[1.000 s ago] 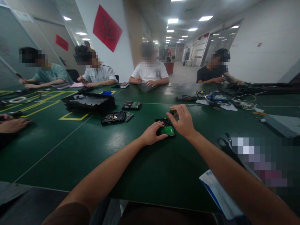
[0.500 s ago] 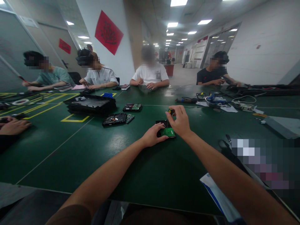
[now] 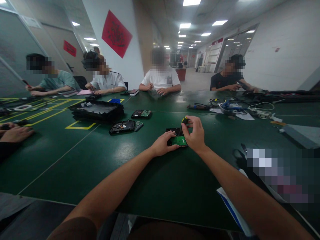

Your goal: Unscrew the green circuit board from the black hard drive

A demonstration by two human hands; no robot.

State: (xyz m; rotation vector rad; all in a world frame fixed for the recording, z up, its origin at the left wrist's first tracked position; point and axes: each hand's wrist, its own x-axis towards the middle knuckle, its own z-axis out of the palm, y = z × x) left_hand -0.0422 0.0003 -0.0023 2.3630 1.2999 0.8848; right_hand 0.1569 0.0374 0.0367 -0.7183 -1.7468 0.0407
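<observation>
A hard drive (image 3: 179, 141) with a green circuit board facing up lies flat on the green table (image 3: 140, 186) in front of me. My left hand (image 3: 165, 142) is closed around its left side, thumb along the near edge and fingers at the far part. In my right hand (image 3: 195, 132) is a small screwdriver (image 3: 185, 120), its yellow and black handle pinched between thumb and fingers. The shaft points down at the drive; whether its tip touches a screw, I cannot tell.
Two more drives, one opened (image 3: 122, 127) and one with its board showing (image 3: 141, 114), lie left of centre. Black trays (image 3: 96, 110) are stacked behind them. Cables (image 3: 231, 106) and papers lie at the right. Several people sit around the table; a neighbour's hand (image 3: 18, 133) rests at far left.
My right hand has come down slightly and to the right, and the screwdriver handle now stands more upright above the drive. The left hand stays in place on the drive.
</observation>
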